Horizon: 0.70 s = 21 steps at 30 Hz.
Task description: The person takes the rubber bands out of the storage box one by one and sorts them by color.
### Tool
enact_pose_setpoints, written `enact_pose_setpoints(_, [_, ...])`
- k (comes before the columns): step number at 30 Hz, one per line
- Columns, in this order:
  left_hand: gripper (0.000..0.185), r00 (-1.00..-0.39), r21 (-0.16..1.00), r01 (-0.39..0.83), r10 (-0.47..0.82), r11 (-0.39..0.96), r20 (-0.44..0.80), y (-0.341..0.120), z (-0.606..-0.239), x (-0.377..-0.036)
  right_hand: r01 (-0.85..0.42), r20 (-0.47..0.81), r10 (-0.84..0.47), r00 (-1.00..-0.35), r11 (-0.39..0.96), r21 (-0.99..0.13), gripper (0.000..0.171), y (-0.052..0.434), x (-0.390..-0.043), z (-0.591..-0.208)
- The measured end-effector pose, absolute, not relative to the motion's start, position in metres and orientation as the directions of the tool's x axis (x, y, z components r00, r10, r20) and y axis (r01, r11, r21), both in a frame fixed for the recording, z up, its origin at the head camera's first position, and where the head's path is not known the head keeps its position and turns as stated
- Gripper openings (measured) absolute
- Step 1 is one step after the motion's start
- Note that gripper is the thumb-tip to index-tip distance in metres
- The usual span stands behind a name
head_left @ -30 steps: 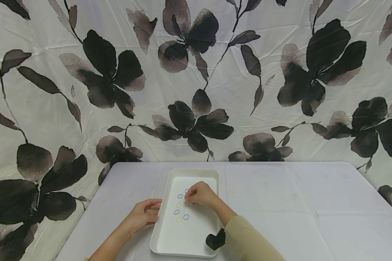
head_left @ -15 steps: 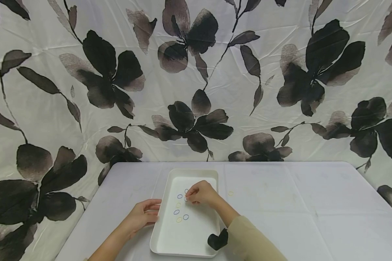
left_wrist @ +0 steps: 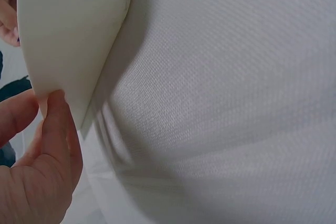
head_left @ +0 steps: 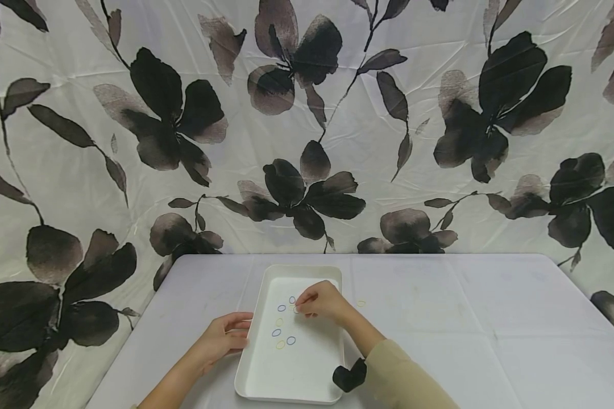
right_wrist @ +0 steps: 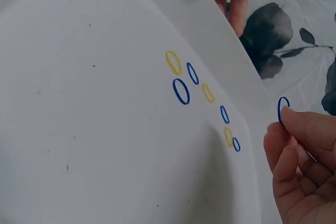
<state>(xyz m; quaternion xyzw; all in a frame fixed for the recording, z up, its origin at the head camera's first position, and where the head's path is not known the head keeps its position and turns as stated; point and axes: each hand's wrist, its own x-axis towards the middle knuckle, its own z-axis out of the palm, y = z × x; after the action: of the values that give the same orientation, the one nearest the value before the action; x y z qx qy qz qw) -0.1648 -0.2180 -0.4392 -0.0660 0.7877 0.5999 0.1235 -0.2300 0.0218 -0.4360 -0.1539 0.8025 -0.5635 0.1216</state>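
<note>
A white tray point(head_left: 307, 375) lies lengthwise on the table. My left hand point(head_left: 225, 338) holds its left rim, thumb and fingers at the wall in the left wrist view. Over the upper middle of the tray, my right hand point(head_left: 322, 301) pinches a thin blue ring point(right_wrist: 279, 109) between thumb and fingertips. Small yellow and blue rings lie inside the tray near its left side, among them a yellow ring point(right_wrist: 174, 63), a dark blue ring point(right_wrist: 181, 103) and another blue ring point(head_left: 292, 300) close to my right fingertips. The pinched ring hangs clear of the tray floor.
One yellow ring point(head_left: 361, 304) sits on the white table point(head_left: 465, 341) to the right of the tray. A black piece point(head_left: 349, 375) shows beside the right sleeve point(head_left: 404, 375). Behind the table hangs a white cloth point(head_left: 378, 136) with dark flowers.
My right hand has shifted slightly right and away from me, uncovering rings near its fingertips. The black piece and sleeve have moved right with it. My left hand has stayed at the rim.
</note>
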Motion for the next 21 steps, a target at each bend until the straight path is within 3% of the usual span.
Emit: enact_pose_setpoints(21, [0.056, -0.959, 0.928, -0.257, 0.049, 0.268, -0.28, -0.218, -0.438, -0.163, -0.125, -0.024, -0.403, -0.915, 0.338, -0.933, 0.006, 0.057, -0.224, -0.426])
